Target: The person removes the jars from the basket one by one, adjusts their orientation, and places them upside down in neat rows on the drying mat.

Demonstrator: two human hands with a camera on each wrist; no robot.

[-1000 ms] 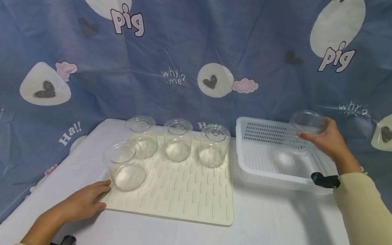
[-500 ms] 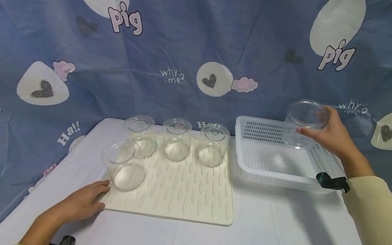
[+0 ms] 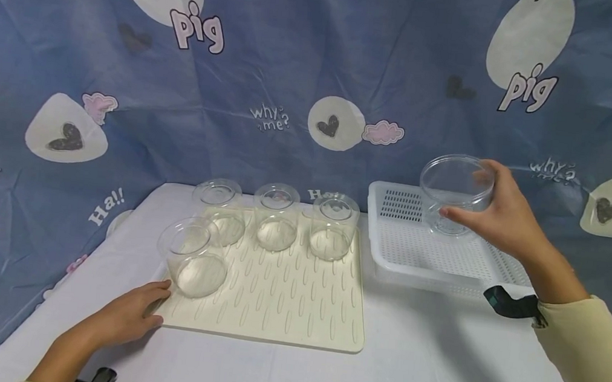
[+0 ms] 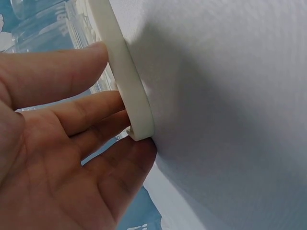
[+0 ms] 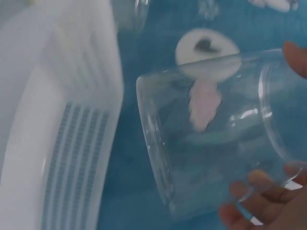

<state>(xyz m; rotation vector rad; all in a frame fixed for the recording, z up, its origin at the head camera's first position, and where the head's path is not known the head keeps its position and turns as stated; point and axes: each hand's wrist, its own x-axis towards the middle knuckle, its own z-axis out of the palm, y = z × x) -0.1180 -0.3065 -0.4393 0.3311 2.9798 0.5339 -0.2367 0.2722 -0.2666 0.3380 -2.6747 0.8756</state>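
My right hand holds a clear plastic cup above the basket, thumb on one side and fingers on the other. The right wrist view shows the see-through wall of this cup and fingertips near its ridged end. My left hand rests at the near left corner of the cream ribbed mat. In the left wrist view its extended thumb and fingertips touch the edge of the mat. The nearest cup stands on the mat just beyond that hand.
Along the mat's back edge stand three more clear cups: a left cup, a middle cup and a right cup. A white perforated basket sits right of the mat. A blue printed cloth hangs behind the white table.
My right hand has raised the cup from within the basket, then moved it left and nearer to me. My left hand and the cups on the mat have stayed put.
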